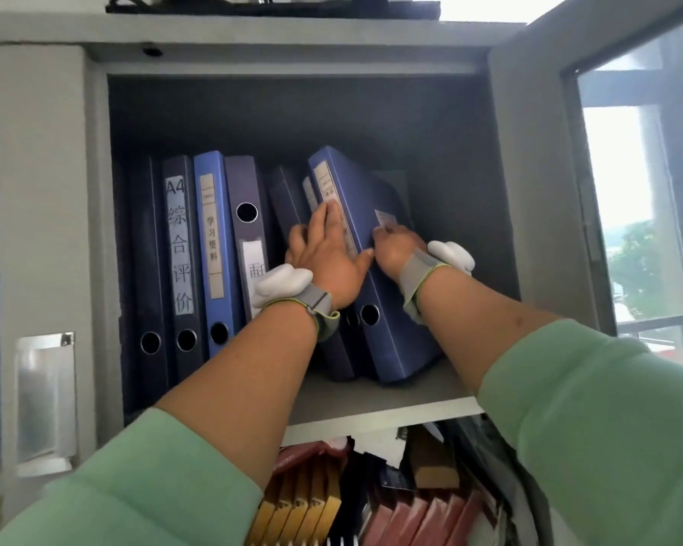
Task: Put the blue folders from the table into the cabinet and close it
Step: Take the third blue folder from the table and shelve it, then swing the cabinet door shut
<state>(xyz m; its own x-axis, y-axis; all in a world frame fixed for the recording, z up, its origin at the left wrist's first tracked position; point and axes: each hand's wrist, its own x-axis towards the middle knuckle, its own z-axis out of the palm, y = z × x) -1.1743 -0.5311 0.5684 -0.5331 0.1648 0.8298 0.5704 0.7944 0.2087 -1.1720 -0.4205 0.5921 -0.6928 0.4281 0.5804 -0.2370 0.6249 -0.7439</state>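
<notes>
Both arms are up in the top compartment of the grey cabinet, its door swung open on the right. The blue folder stands on the shelf at the right end of the row, leaning left against the darker folders beside it, so it's in but not yet straight. The left hand lies flat with fingers spread over the spine, pressing rather than gripping. The right hand is against the folder's right face, fingertips on the cover; whether they curl around anything I cannot tell. Further left, the upright binders stand neat, labels facing out.

To do this well, I'd say: tip the top of the folder rightward until it stands square, the right hand steadying the cover, then push from the spine so it slides back level with its neighbours. Keep the bottom edge flat on the shelf so the leaning ones don't topple. Then the door can shut cleanly. Below, a cluttered lower shelf of books shows.
</notes>
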